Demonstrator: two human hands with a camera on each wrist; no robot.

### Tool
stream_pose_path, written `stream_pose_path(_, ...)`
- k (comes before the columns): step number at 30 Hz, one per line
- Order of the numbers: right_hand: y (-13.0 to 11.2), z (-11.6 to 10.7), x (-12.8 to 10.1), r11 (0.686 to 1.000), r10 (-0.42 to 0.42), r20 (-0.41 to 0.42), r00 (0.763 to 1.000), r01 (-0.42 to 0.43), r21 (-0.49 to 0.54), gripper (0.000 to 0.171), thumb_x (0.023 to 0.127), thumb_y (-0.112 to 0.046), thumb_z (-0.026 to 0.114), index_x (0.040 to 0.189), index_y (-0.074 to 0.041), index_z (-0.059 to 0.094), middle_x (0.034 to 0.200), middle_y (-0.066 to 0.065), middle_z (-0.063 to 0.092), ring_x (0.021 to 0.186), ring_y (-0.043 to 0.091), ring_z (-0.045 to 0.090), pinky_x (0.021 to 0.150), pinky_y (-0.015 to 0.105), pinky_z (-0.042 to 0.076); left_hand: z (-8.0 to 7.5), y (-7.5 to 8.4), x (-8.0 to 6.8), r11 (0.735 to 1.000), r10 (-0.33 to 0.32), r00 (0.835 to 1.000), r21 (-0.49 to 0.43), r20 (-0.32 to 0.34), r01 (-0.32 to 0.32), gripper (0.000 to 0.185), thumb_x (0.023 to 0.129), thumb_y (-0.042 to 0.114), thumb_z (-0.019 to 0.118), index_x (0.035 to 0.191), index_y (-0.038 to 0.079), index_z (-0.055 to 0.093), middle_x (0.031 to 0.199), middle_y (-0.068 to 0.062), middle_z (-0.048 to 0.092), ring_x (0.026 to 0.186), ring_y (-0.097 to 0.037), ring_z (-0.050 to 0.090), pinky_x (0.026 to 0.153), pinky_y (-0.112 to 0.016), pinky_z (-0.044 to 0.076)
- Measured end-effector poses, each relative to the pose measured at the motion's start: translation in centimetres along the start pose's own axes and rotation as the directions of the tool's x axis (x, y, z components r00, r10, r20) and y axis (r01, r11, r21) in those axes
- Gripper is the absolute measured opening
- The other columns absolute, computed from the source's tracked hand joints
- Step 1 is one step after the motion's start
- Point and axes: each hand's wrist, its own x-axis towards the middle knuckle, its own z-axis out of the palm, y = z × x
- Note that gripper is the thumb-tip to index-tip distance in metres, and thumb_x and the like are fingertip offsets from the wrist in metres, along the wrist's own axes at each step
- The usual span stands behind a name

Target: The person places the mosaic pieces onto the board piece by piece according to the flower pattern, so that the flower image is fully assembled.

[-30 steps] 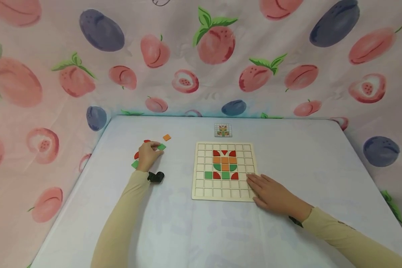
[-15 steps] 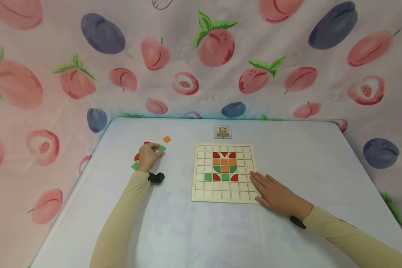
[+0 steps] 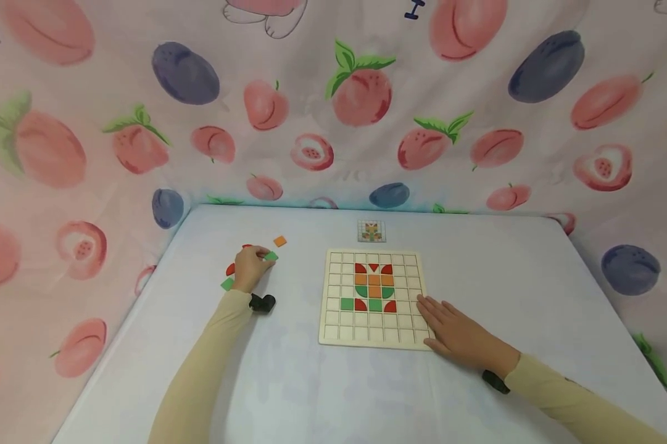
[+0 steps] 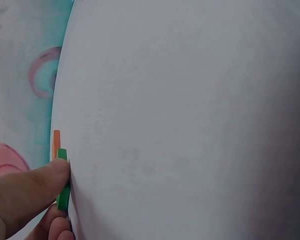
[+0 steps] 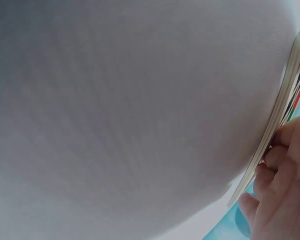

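My left hand (image 3: 248,269) pinches a green square tile (image 3: 271,256) between thumb and fingers, at the left of the table. In the left wrist view the same green tile (image 4: 63,200) is seen edge-on, the thumb pressed against it. Red pieces (image 3: 231,269) and another green tile (image 3: 227,283) lie partly hidden beside that hand. My right hand (image 3: 459,332) rests with straight fingers on the right edge of a wooden grid board (image 3: 333,333). Red, orange and green pieces form a flower-like pattern on its grid. The board's edge (image 5: 275,117) runs beside the fingers in the right wrist view.
Behind the board lies a small pattern card (image 3: 371,231) with a similar flower design. An orange tile (image 3: 280,241) sits just beyond the left hand. A fruit-printed cloth (image 3: 311,92) rises behind the white table (image 3: 366,394).
The right hand has drawn back slightly to the right, toward the board's edge. The left hand stays with the green tile. The head view has tilted up a little.
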Motion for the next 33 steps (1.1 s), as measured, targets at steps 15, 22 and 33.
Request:
stream_pose_path(15,-0.3,-0.05,-0.42,1.0,-0.025,-0.035,0.999,0.025,-0.011,0.066,0.096,-0.037,0.05,0.144,0.003,0.031,0.153,0.016,0.029,0.14,0.032,0.031,0.11,0.048,0.031,0.05,-0.26,-0.53,1.0,0.023,1.0,0.021,0.017,-0.023,0.029,0.079,0.006,0.073,0.105,-0.004,0.068,0.095,-0.018,0.065,0.087,-0.027,0.058,0.078,-0.037,0.048)
stream_pose_path(22,-0.04,-0.06,-0.34,0.999,-0.031,-0.047,0.998,0.03,-0.03,0.066,0.096,-0.038,0.05,0.145,0.002,0.03,0.153,0.016,0.029,0.14,0.031,0.031,0.111,0.048,0.031,-0.07,0.01,-0.42,0.999,0.034,0.999,0.011,0.024,-0.034,0.028,0.081,0.006,0.072,0.106,-0.004,0.067,0.098,-0.019,0.065,0.089,-0.028,0.058,0.08,-0.038,0.048)
stream_pose_path(33,0.18,0.25,-0.1,1.0,-0.023,-0.03,0.999,0.022,-0.017,0.069,0.096,-0.042,0.048,0.146,0.0,0.027,0.155,0.013,0.025,0.141,0.029,0.028,0.112,0.046,0.03,-0.46,-0.58,-0.46,0.999,0.036,0.999,-0.027,0.016,-0.036,0.031,0.083,0.009,0.071,0.111,-0.002,0.066,0.103,-0.019,0.067,0.094,-0.029,0.063,0.085,-0.039,0.051)
